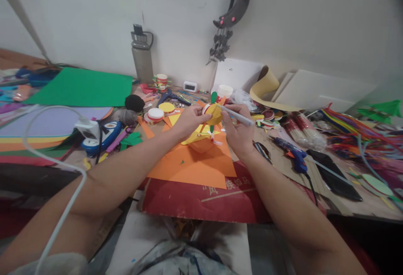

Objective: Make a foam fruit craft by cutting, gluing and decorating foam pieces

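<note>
A small paper craft with a yellow round face, a red-and-white rim and green and orange bits sits up in front of me. My left hand is closed on its left edge. In my right hand is a light grey pen, its tip end at the craft's right side and its other end pointing right. Beneath both hands lie orange paper sheets and yellow paper pieces. The fingers partly hide the craft's edges.
Right of my hands are a blue glue gun and a black phone-like slab. A power strip with a white cable lies left. Farther back stand a bottle and a small clock. The red board marks the front edge.
</note>
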### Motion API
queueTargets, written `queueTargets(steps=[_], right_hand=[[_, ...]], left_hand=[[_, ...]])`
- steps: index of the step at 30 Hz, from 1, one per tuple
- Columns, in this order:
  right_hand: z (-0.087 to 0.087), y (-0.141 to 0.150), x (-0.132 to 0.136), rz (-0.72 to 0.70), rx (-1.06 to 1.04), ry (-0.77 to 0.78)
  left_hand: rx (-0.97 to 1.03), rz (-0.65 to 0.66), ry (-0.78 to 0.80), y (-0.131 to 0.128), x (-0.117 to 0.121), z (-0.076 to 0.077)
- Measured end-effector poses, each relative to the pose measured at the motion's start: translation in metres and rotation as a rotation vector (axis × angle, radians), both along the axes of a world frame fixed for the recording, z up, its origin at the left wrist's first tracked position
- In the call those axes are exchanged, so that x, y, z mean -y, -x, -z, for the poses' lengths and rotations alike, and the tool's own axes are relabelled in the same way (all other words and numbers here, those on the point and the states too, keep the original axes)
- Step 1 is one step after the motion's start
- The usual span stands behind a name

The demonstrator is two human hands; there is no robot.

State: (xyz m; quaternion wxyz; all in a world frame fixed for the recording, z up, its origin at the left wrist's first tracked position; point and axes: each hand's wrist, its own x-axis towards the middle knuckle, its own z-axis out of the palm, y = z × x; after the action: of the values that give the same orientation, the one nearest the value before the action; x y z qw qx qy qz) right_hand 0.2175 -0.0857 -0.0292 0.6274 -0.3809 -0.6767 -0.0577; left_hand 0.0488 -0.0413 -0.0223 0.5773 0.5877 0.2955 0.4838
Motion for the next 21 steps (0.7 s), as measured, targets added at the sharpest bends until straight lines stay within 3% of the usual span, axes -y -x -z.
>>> queueTargets(steps=[21], right_hand=[[0.0021,-0.0054,-0.0038,-0.018,-0.011,-0.001]], left_hand=[[0.017,-0.066,0.03,-0.0001,0.0054,-0.0059]])
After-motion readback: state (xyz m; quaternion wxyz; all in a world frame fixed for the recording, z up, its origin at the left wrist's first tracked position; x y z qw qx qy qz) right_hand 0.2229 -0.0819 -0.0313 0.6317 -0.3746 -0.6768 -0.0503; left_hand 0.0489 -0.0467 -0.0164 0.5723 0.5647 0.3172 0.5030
